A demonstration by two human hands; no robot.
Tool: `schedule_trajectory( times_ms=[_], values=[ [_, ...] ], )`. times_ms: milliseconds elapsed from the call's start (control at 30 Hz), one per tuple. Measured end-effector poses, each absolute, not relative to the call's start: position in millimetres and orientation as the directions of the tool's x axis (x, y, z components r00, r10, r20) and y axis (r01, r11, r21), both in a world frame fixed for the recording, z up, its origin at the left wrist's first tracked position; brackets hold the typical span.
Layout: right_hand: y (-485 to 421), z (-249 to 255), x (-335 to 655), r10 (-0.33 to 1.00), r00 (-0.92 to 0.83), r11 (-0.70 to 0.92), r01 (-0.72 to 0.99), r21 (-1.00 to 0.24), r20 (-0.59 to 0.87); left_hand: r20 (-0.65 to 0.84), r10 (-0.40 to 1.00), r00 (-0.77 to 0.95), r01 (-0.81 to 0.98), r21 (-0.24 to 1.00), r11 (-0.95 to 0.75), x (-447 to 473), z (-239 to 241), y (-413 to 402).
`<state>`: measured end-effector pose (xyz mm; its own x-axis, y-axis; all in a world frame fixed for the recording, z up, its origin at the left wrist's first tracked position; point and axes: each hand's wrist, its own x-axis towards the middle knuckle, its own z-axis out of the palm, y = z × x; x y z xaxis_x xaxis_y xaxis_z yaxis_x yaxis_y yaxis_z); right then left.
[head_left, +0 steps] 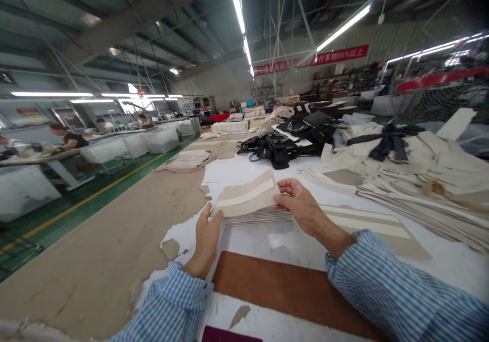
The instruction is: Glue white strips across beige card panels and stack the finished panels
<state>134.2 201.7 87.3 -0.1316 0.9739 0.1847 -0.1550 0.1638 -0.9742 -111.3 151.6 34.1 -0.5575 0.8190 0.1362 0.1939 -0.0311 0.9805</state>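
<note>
A beige fabric panel (237,205) with a cream strip (248,192) along it is held by its two ends, over a stack of similar panels (260,217). My left hand (207,235) is at the panel's left end, its thumb and fingers closed at the lower corner. At the right edge my right hand (300,204) pinches the panel between thumb and fingers. Beside my right forearm lie more beige panels with cream strips (370,225). Nearest my forearms, a brown rectangular piece (275,283) rests flat on the white table surface (275,243).
Black pieces with straps (275,146) are heaped beyond the stack. Cream cut pieces (420,164) pile up at the right, near a fan (435,87). Another beige stack (187,160) sits at the left. A dark purple piece (231,334) lies at the near edge.
</note>
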Motion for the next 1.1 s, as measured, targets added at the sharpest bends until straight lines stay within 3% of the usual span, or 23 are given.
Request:
schedule_trajectory(
  times_ms=[200, 367, 467, 633, 833, 967, 1100],
  values=[
    [154.7, 102.4, 154.3, 0.954, -0.231, 0.117, -0.307, -0.944, 0.193, 0.162, 0.845, -0.510, 0.111, 0.986, -0.121, -90.4, 51.4, 118.2],
    [100.6, 90.9, 197.7, 0.975, -0.218, -0.033, -0.374, -0.927, 0.054, 0.271, 0.891, -0.363, 0.180, 0.959, -0.218, -67.1, 55.7, 64.5],
    [62.1, 67.2, 230.4, 0.985, -0.119, -0.155, -0.323, -0.934, -0.123, 0.338, 0.933, -0.120, 0.350, 0.894, -0.279, -61.3, 43.0, 28.0],
    [12.0, 26.1, 271.2, 0.931, 0.078, -0.338, -0.189, -0.922, -0.357, 0.430, 0.868, 0.248, 0.579, 0.652, -0.489, -52.9, 7.1, -12.0],
    [-13.3, 3.8, 301.0, 0.915, 0.107, -0.382, -0.068, -0.921, -0.388, 0.508, 0.797, 0.326, 0.709, 0.426, -0.562, -40.6, -10.7, -26.8],
    [-19.8, -8.2, 314.4, 0.926, 0.043, -0.378, 0.047, -0.925, -0.376, 0.508, 0.796, 0.329, 0.743, 0.381, -0.550, -39.9, -11.3, -31.7],
    [-24.7, -20.1, 313.2, 0.935, 0.103, -0.351, 0.111, -0.930, -0.340, 0.492, 0.794, 0.357, 0.770, 0.326, -0.548, -36.8, -12.7, -32.2]
  ],
)
